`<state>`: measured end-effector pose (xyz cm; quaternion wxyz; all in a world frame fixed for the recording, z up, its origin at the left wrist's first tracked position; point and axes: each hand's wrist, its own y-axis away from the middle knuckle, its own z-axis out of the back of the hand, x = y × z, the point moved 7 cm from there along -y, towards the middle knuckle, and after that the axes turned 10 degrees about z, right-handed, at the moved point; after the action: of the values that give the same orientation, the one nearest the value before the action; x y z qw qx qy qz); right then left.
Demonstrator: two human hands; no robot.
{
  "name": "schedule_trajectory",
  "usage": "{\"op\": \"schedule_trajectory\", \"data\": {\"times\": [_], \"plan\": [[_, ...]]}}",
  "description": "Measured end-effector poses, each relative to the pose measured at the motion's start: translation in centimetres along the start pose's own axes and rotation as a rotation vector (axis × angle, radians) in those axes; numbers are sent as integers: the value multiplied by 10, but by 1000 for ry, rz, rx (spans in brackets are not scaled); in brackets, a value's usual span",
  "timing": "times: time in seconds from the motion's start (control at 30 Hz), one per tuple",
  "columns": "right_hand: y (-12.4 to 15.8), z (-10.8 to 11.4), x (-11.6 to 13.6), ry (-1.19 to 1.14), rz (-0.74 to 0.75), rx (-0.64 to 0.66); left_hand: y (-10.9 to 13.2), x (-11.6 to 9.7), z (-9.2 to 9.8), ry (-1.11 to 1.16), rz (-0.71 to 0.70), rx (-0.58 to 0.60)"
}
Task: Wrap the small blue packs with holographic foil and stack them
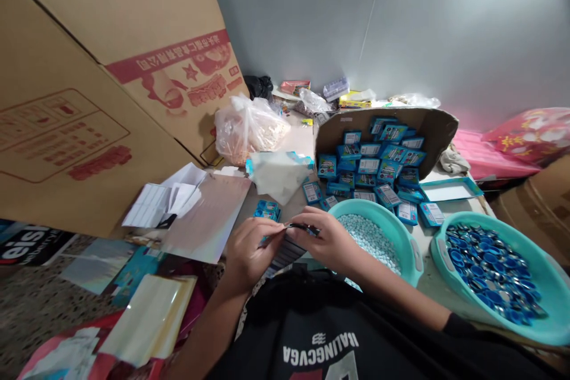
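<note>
Above my lap, my left hand (253,246) and my right hand (327,237) meet fingertip to fingertip. Between the thumb and fingers of my right hand shows a small dark, glossy piece (305,228); its kind is unclear. My left fingertips pinch too, close against it, but what they hold is mostly covered. Just beyond my left hand lie small blue boxes (267,209). Under my right forearm stands a teal basin (412,243) with pale blue pellets (371,237).
A second teal basin (552,285) holds blue and silver pieces (490,270). Many small blue boxes (369,165) are heaped in an open carton (445,122). A plastic bag (249,130) sits by large cardboard boxes (133,6). Flat sheets (209,208) lie at left.
</note>
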<state>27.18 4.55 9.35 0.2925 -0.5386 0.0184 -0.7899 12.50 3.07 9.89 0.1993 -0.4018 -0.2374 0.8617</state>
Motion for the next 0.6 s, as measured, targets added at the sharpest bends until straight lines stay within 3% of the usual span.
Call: {"op": "schedule_trajectory", "data": {"times": [0.23,0.4,0.6], "plan": [[5,4,-19,-187,-141,-189,-9,8,-17,118,385,176],[12,-9,-34,-437,-297,-232,-14,3,-19,89,328,283],[13,-9,-39,-491,-315,-205,-8,6,-22,42,362,325]]}}
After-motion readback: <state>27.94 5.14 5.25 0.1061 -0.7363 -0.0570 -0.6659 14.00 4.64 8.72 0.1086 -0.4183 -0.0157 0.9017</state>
